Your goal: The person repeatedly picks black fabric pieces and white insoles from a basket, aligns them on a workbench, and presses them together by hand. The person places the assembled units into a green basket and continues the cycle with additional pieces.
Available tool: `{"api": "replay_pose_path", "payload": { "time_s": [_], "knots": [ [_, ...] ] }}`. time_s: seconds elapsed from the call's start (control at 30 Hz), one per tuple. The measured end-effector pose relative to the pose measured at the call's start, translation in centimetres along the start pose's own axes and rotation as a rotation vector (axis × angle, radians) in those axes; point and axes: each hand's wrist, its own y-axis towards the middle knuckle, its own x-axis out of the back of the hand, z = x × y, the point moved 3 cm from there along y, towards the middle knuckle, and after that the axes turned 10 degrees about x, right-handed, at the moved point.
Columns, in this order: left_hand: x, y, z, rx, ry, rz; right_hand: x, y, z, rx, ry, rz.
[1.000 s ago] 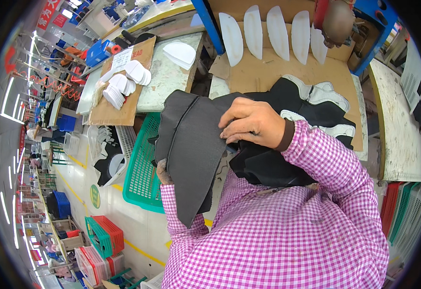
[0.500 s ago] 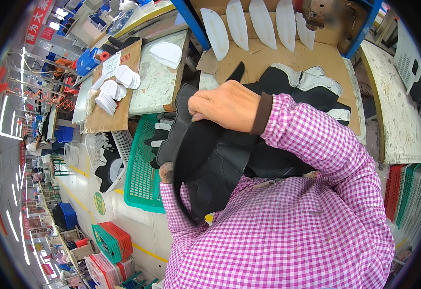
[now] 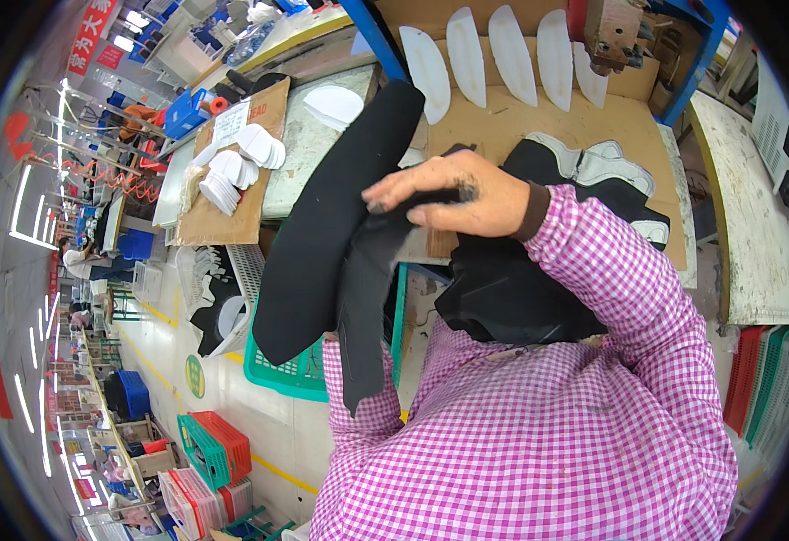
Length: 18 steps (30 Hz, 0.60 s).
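Note:
A black shoe upper (image 3: 322, 239) hangs in front of my body on the left, its long padded side tilted up to the right. Over its right edge lies my right hand (image 3: 480, 194), with dark material running between its thumb and stretched forefinger. My left forearm (image 3: 358, 397) rises behind the upper's lower end, and the upper hides the left hand. More black uppers (image 3: 521, 284) lie to the right, at the table's near edge. Others with white-grey parts (image 3: 611, 167) rest on the cardboard behind them.
White half-moon pieces (image 3: 512, 54) lean against the cardboard at the back, beside a blue frame (image 3: 376, 36) and a metal machine part (image 3: 613, 36). White pieces (image 3: 254, 144) are stacked on the left table. Below stands a green basket (image 3: 290, 383); more crates (image 3: 218, 446) are on the floor.
The upper has turned, so its smooth black side now faces up and reaches higher. My right hand has moved right and loosened from a tight grip to stretched fingers. My left fingertips have gone behind it.

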Motion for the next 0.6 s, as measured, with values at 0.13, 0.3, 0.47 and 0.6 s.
{"api": "replay_pose_path", "payload": {
  "time_s": [0.13,0.3,0.47,0.6],
  "knots": [
    [-1.3,0.9,1.4,-0.033,0.02,-0.021,-0.1,0.2,0.4,0.034,-0.287,-0.016],
    [-3.2,1.4,2.9,-0.095,0.102,-0.143,0.6,1.3,0.1,0.007,-0.425,-0.109],
    [-4.5,1.8,3.8,-0.101,0.107,-0.145,0.7,1.7,0.3,0.025,-0.517,-0.15],
    [-4.7,1.7,3.9,-0.112,0.154,-0.152,0.4,1.7,0.5,0.059,-0.575,-0.165]
  ]
}}
